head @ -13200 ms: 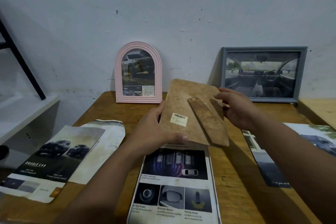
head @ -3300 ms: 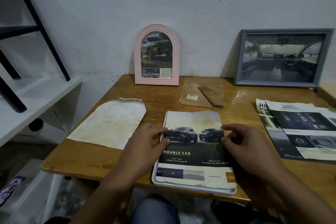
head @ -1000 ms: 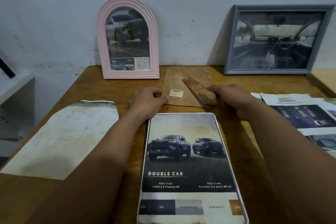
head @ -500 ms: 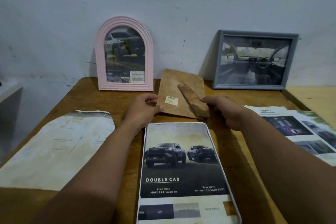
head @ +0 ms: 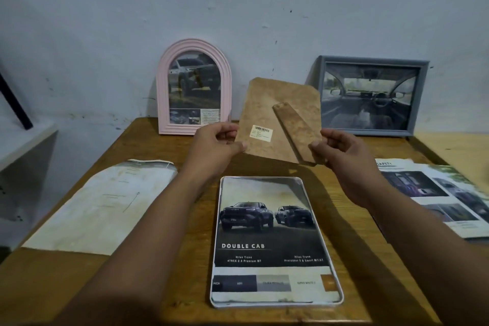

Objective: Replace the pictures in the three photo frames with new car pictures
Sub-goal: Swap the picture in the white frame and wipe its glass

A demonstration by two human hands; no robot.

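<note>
A pale wall (head: 238,8) stood behind the wooden surface (head: 164,145). Against it leaned a grey frame (head: 420,98) at far right and a pink arched frame (head: 164,92) to its left. A stained sheet (head: 100,206) lay left, brochures (head: 436,193) right. Nearest lay the white frame (head: 215,286) holding the double-cab picture (head: 270,233). Above its far end, both grips were closed on the brown backing board (head: 267,103): left hand (head: 214,151) pinching its left edge, right hand (head: 344,156) its right corner.

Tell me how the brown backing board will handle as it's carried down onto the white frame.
The backing board looks stiff: held only at its lower corners by the left hand and right hand, it stays flat. Probably light, since pinching fingers suffice. Its hinged stand may swing loose.
</note>
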